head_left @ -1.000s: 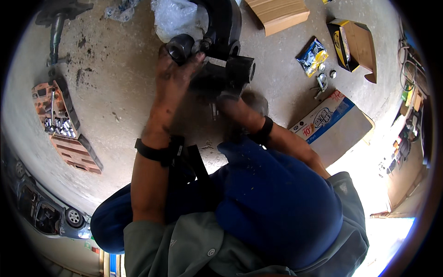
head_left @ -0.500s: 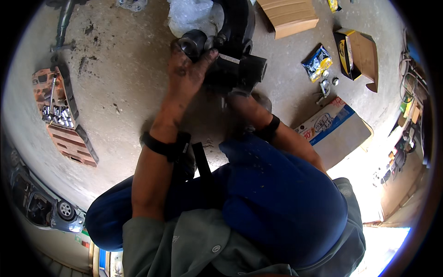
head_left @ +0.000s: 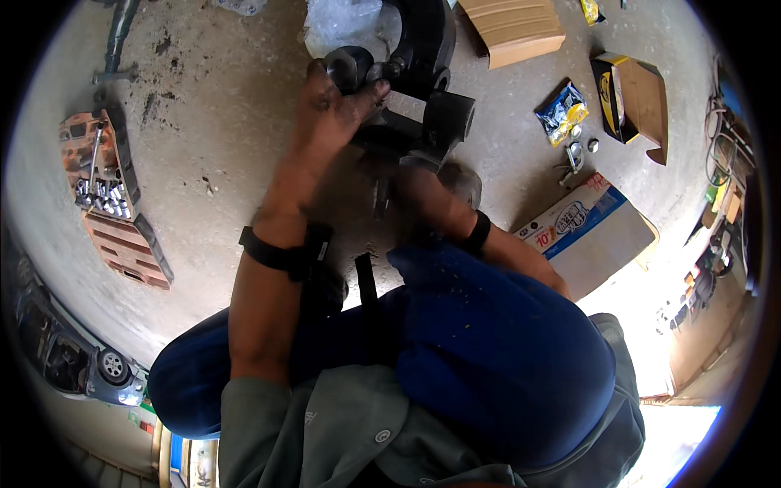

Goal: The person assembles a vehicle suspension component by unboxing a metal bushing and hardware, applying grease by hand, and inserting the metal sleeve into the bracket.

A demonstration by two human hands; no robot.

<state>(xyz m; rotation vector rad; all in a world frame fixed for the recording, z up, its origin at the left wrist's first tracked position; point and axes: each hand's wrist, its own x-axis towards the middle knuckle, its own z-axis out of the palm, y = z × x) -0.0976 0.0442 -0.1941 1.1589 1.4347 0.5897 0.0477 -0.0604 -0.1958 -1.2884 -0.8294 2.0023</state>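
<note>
A heavy black metal part point(head_left: 419, 49) with round bushing ends stands on the concrete floor in front of me. My left hand point(head_left: 329, 114), smeared with grease, grips it near a dark round bushing point(head_left: 348, 65) at its left end. My right hand point(head_left: 423, 189) is under the part's lower block point(head_left: 447, 120), fingers curled around a small metal bolt point(head_left: 378, 195); the fingers are mostly hidden. Both wrists wear black bands. My blue-trousered knees fill the lower middle.
An open orange socket-set case point(head_left: 106, 195) lies at left. A crumpled clear plastic bag point(head_left: 342, 24) lies behind the part. Cardboard boxes point(head_left: 512, 28) point(head_left: 590, 232) point(head_left: 639, 93), a small blue-yellow packet point(head_left: 561, 110) and loose metal fittings point(head_left: 573, 150) lie at right.
The view shifted slightly; my left hand stayed on the part near the bushing, and my right hand moved lower beneath the block.
</note>
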